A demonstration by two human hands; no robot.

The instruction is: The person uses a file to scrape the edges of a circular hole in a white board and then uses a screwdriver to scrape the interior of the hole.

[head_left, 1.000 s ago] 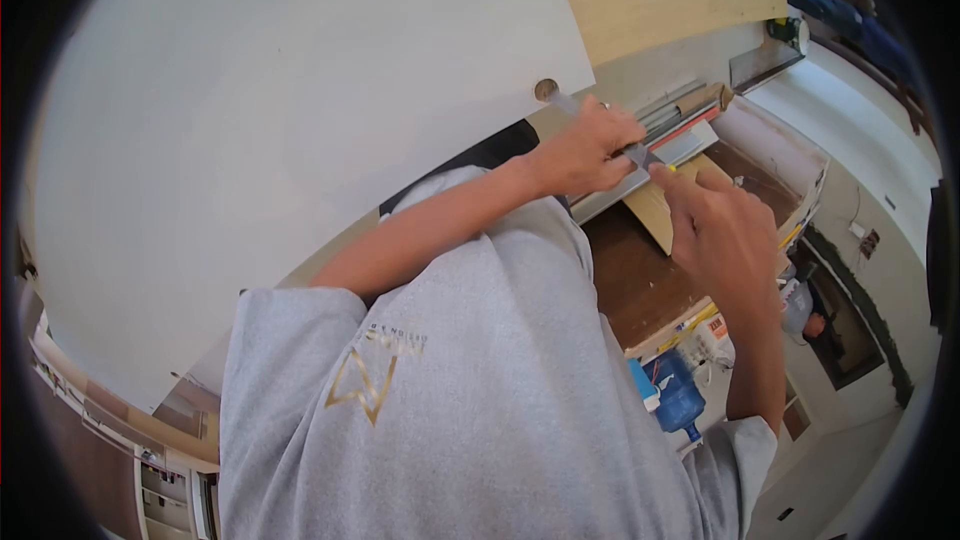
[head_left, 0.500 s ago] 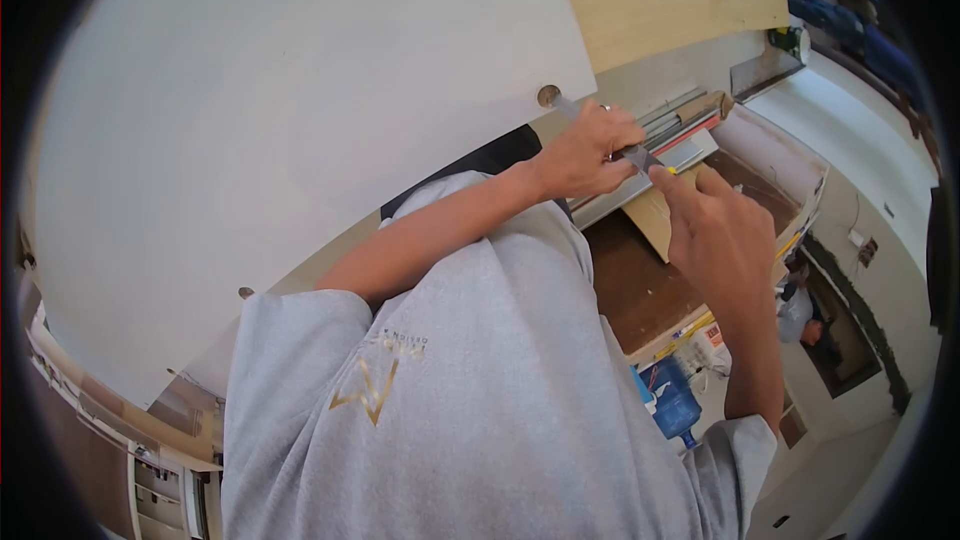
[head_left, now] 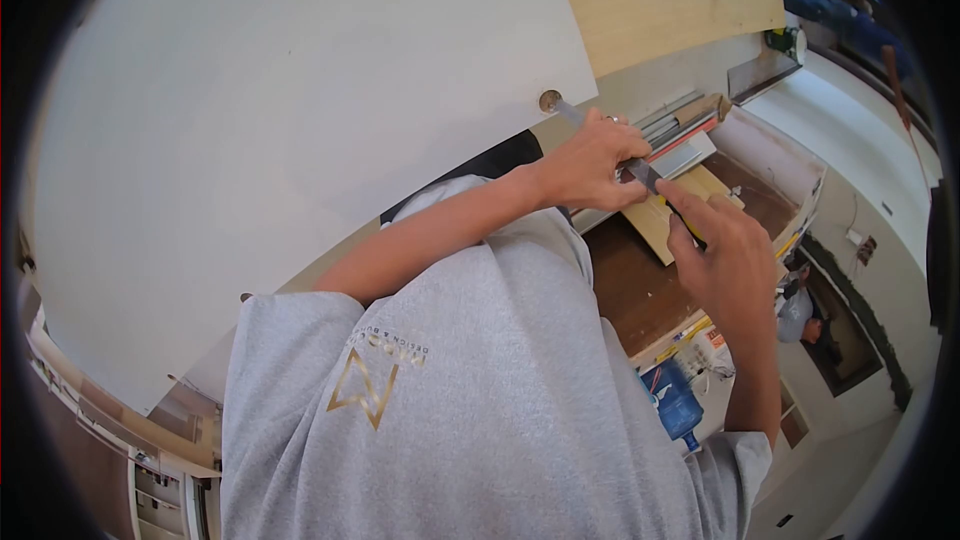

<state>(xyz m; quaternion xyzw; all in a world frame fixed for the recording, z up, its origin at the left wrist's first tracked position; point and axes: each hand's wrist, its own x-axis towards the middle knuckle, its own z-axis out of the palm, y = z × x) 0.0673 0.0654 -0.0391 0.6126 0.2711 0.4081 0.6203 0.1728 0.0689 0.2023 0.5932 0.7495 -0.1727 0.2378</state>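
Observation:
A long flat file [head_left: 644,177] with a grey metal blade and a black and yellow handle slants across in front of me. My left hand [head_left: 592,162] is closed around the middle of its blade, a ring on one finger. At the handle end, my right hand [head_left: 728,252] grips it with the index finger stretched along the top. The far end of the blade lies over the edge of a large white panel [head_left: 330,110], beside a round hole [head_left: 550,100] near the panel's corner. My fingers hide part of the blade.
A light wood board [head_left: 670,0] lies beyond the panel. Metal strips [head_left: 672,125] and an open wooden box-like frame [head_left: 640,290] are on the right, with a blue water jug [head_left: 675,405] below. A person [head_left: 797,318] is at far right.
The file and my right hand have shifted slightly down and to the right, showing more of the handle. My left hand stays closed on the blade, slightly lower.

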